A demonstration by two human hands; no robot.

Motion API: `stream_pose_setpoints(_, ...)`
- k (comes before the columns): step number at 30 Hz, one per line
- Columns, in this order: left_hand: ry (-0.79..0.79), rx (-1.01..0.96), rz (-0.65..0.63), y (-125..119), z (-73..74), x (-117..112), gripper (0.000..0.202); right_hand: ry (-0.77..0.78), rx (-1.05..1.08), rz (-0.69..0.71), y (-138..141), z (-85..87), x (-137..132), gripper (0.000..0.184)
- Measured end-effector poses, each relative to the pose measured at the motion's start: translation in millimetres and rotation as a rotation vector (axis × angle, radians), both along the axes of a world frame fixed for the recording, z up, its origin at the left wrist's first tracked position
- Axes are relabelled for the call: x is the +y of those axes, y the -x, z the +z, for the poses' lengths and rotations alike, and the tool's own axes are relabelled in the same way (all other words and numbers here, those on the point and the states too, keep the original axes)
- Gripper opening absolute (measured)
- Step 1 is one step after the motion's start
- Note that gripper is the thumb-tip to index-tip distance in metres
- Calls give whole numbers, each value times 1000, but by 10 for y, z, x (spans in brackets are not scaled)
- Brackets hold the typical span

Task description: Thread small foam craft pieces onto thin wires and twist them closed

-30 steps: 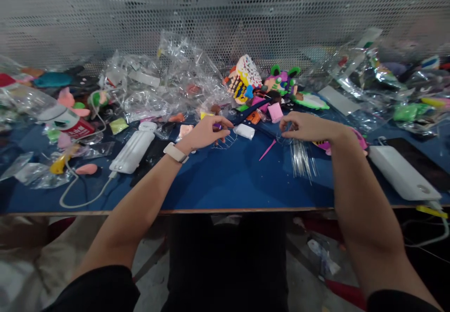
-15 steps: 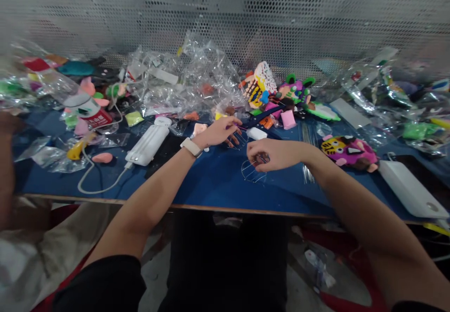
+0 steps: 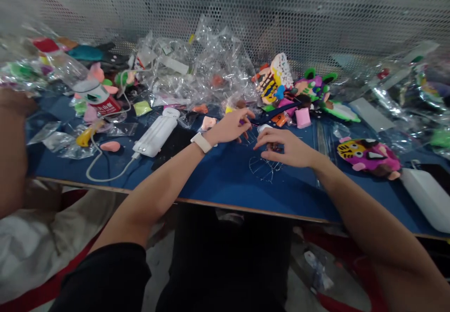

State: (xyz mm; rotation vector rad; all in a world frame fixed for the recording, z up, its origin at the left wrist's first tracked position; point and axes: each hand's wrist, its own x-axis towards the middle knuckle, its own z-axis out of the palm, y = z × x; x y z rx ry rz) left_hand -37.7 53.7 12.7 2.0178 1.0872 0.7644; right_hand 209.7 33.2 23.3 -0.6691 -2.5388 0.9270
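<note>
My left hand [image 3: 234, 126], with a pale band at the wrist, hovers over the blue table, its fingers bent but apart. Beneath its fingers lies a piece of thin wire mesh [image 3: 250, 138], partly hidden. My right hand [image 3: 286, 148] is just to the right, thumb and fingers spread. Below its fingertips a rounded thin wire frame [image 3: 262, 169] rests on the table; whether the fingers touch it I cannot tell. A white lump [image 3: 263, 128] sits between the hands, partly covered. Dark-blue-handled tool parts [image 3: 272, 114] lie behind them.
Crumpled clear bags [image 3: 211, 68] line the perforated metal screen. Colourful clay figures [image 3: 276, 82] stand at the back; a purple-and-yellow clay mask [image 3: 369, 156] lies right. A white power bank [image 3: 156, 133] with a cable [image 3: 92, 166] lies left. Another person's arm [image 3: 12, 152] rests at far left.
My right hand has uncurled, its fingers spreading apart above the wire frame. My left fingers have lifted and parted a little. The view has shifted slightly, moving the table's things rightward.
</note>
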Motion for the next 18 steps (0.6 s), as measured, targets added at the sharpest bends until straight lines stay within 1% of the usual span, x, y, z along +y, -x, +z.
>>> stream_pose_setpoints(3, -248, 191, 40, -15, 24, -29, 29, 11, -6, 10, 0, 8, -7, 25)
stream_pose_setpoints(5, -310, 247, 46, -30, 35, -46, 28, 38, -2, 6, -17, 7, 15, 22)
stream_pose_setpoints(6, -300, 239, 46, -40, 35, -52, 27, 72, 14, -9, -27, 1, 31, 21)
stream_pose_setpoints(8, -228, 178, 49, -60, 25, -55, 26, 189, 91, -44, -37, -21, 60, 21)
stream_pose_setpoints(10, -124, 97, 61, -76, 7, -45, 26, 332, 195, -70, -21, -55, 70, 27)
stream_pose_setpoints(12, -43, 30, 77, -81, -8, -30, 26, 420, 223, -87, 21, -89, 52, 31)
stream_pose_setpoints(13, -21, 10, 86, -79, -13, -23, 26, 407, 188, -89, 47, -101, 33, 31)
stream_pose_setpoints(14, -10, -1, 103, -75, -15, -18, 27, 339, 139, -90, 73, -107, 11, 28)
stream_pose_setpoints(17, -43, 17, 198, -55, -17, -16, 32, 19, -7, -78, 115, -73, -50, 18)
stream_pose_setpoints(18, -66, 31, 231, -50, -18, -19, 34, -61, -44, -65, 113, -49, -62, 17)
